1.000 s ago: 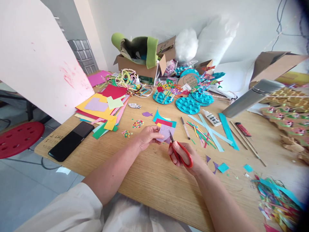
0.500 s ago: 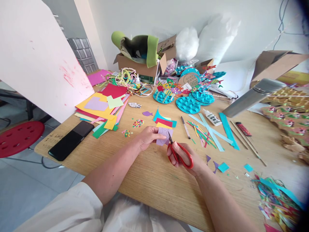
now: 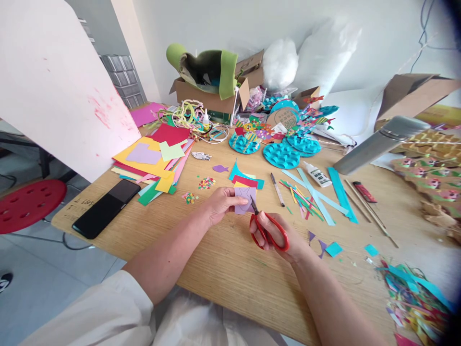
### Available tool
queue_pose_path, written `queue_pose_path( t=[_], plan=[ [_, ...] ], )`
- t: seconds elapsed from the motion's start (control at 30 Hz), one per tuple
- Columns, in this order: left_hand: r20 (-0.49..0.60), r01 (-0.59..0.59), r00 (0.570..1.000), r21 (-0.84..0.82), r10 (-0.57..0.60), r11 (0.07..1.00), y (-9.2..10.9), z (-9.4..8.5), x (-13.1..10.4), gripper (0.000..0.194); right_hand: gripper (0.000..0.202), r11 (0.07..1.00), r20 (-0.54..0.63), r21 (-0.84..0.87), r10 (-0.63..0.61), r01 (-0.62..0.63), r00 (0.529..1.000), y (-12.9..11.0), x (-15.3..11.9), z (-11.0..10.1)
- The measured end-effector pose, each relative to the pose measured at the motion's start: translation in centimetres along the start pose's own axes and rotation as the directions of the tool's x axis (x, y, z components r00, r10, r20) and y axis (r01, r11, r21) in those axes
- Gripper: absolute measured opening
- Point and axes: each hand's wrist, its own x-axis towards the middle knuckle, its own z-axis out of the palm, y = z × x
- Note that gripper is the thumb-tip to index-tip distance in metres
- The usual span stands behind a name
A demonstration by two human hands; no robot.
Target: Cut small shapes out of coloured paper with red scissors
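Observation:
Between thumb and fingers, my left hand (image 3: 222, 205) pinches a small purple paper (image 3: 242, 202) with a drawn outline on it. My right hand (image 3: 273, 230) is wrapped round the red handles of a pair of scissors (image 3: 279, 236), whose blade tips meet the paper's right edge. Just beyond the paper lie red (image 3: 245, 181) and turquoise (image 3: 236, 173) paper pieces. A purple paper fish (image 3: 220, 168) and a black-and-white fish cutout (image 3: 201, 156) rest farther back.
A phone (image 3: 106, 209) and stacked coloured paper (image 3: 144, 156) are at left. To the right are a pen (image 3: 277, 189), glue bottle (image 3: 317, 174), paper strips (image 3: 313, 194), grey flask (image 3: 382, 144) and scraps (image 3: 414, 293). Blue egg-tray crafts (image 3: 281, 156) stand behind.
The purple paper has turned slightly and straightened in my left hand. My right hand and the scissors have barely moved. A shoe has come into view on the floor at the far left.

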Motion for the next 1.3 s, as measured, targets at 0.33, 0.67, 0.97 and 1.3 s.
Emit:
queue_pose_path(
  t=[0.33,0.67,0.97,1.3],
  plan=[
    [0.008,-0.011,1.000,0.029,0.010,1.000,-0.09,0.23,-0.08,0.035,0.062,1.000,-0.012,0.003,0.018,-0.018,1.000,0.33,0.31,-0.07],
    [0.002,-0.022,1.000,0.086,0.022,0.996,-0.06,-0.04,-0.02,0.034,0.063,0.998,-0.007,0.052,0.021,-0.020,1.000,0.36,0.21,-0.08],
    [0.011,-0.032,0.999,0.118,0.031,0.992,-0.19,-0.06,-0.04,0.036,0.066,0.997,-0.002,0.056,0.060,-0.059,0.998,0.06,0.23,-0.12],
    [-0.018,-0.045,0.999,0.183,0.049,0.982,0.03,0.21,-0.18,0.032,0.066,0.999,0.013,0.027,0.040,-0.040,0.999,0.18,0.11,-0.25]
  ],
)
